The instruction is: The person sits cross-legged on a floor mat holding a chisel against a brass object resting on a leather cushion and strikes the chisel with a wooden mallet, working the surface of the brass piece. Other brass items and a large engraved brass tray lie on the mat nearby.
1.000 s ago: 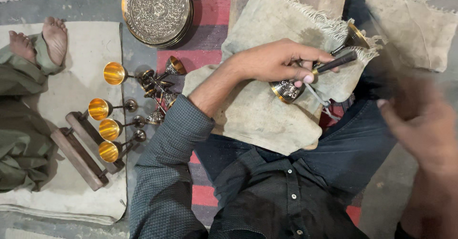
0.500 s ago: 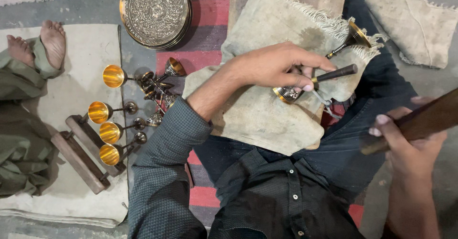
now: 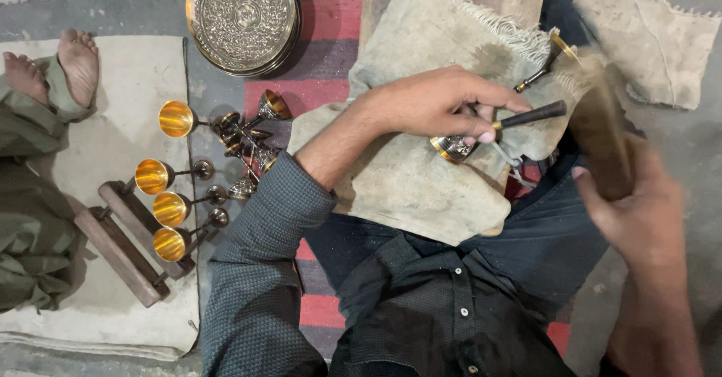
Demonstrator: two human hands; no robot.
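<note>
Whereas the right hand (image 3: 639,211) half a second ago held the wooden mallet (image 3: 598,133) low, its closed grip now swings it, blurred, toward the chisel (image 3: 526,115) that the left hand (image 3: 444,106) pins on the small goblet (image 3: 453,148) over the lap cloth (image 3: 406,189).

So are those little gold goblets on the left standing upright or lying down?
Lying down. The four gold goblets rest on their sides on the pale mat, gold mouths facing left and stems and round feet pointing right.
</note>
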